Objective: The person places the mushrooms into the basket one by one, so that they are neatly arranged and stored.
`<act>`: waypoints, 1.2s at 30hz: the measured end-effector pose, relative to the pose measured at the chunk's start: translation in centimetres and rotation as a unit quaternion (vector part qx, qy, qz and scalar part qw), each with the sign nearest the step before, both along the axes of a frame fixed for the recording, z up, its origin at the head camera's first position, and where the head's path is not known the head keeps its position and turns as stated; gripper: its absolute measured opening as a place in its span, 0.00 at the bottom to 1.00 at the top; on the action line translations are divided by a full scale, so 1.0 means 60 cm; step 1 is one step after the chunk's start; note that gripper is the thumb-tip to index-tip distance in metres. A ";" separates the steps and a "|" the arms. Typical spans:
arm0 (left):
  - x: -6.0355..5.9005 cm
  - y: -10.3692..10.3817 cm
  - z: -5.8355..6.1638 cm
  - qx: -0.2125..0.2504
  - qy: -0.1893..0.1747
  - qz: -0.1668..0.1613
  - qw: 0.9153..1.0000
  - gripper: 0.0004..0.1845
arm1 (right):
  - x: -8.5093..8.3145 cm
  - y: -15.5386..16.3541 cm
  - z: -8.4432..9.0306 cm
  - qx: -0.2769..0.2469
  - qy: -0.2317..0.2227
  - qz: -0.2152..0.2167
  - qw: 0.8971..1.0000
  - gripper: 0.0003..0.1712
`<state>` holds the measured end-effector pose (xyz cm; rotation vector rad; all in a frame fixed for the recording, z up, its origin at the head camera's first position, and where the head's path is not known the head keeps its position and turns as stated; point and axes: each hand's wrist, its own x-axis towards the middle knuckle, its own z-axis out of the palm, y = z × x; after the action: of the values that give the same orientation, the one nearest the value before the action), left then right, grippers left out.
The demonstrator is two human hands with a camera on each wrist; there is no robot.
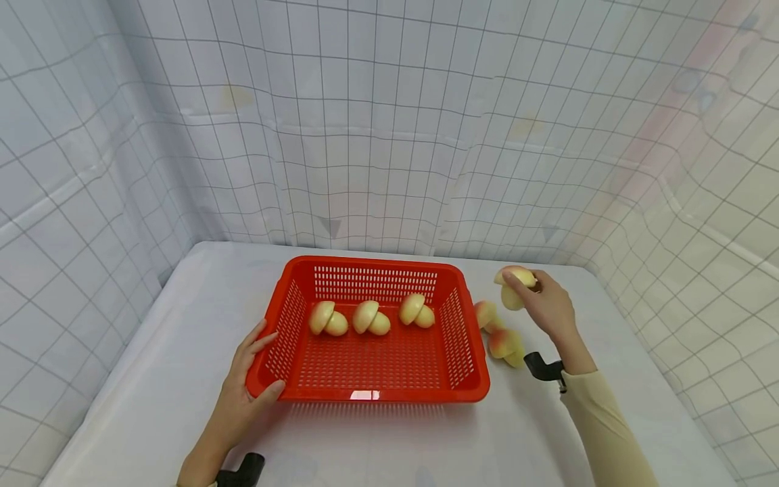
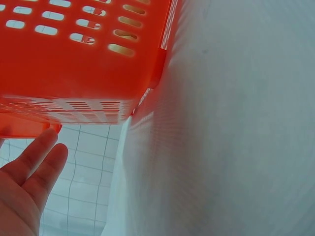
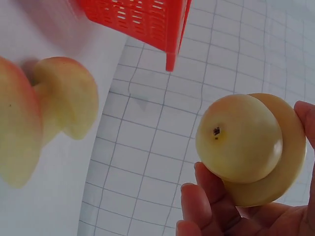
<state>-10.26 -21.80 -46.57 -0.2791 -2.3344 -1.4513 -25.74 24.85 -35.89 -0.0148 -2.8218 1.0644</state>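
Checked curtains behind and beside a white-covered table suggest a booth.

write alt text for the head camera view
A person's right grip holds a yellowish mushroom-shaped piece above a white table, right of a red basket; the left grip rests against the basket's left side. Three similar pieces sit in a row inside; two more lie on the table.

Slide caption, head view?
Left hand touches red basket containing three mushroom shapes; right hand holds another; two more lie beside the basket.
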 end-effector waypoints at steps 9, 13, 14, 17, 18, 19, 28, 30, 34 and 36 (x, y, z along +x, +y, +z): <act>-0.002 -0.002 -0.002 -0.002 0.001 0.001 1.000 0.38 | 0.015 -0.035 0.019 0.018 0.005 0.034 0.999 0.44; -0.001 -0.001 0.002 -0.002 0.004 -0.003 1.000 0.38 | 0.022 -0.050 0.026 0.029 0.003 0.052 0.998 0.44; -0.001 -0.002 0.002 -0.001 0.002 -0.004 1.000 0.37 | 0.023 -0.053 0.027 0.031 0.002 0.056 0.998 0.44; -0.001 -0.003 0.001 -0.001 -0.004 -0.007 1.000 0.37 | 0.027 -0.063 0.031 0.042 -0.002 0.065 0.997 0.44; -0.001 -0.003 0.001 -0.004 -0.004 -0.008 1.000 0.37 | 0.027 -0.066 0.031 0.047 -0.002 0.067 0.997 0.44; -0.002 -0.004 0.000 -0.004 -0.006 -0.008 1.000 0.37 | 0.028 -0.069 0.032 0.051 -0.003 0.070 0.996 0.44; -0.002 -0.005 0.002 -0.005 -0.013 -0.008 1.000 0.37 | 0.033 -0.094 0.039 0.068 -0.026 0.103 0.992 0.45; -0.001 -0.005 0.002 -0.006 -0.013 -0.009 1.000 0.37 | 0.034 -0.100 0.039 0.069 -0.029 0.114 0.991 0.46; -0.001 -0.005 0.001 -0.008 -0.010 -0.009 1.000 0.37 | 0.035 -0.107 0.038 0.071 -0.035 0.131 0.988 0.45; -0.001 -0.005 0.002 -0.010 -0.011 -0.008 1.000 0.37 | 0.035 -0.111 0.037 0.073 -0.040 0.136 0.987 0.44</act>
<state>-10.29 -22.08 -46.48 -0.2881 -2.3714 -1.4449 -23.61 18.22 -33.66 0.3606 -3.0311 0.9191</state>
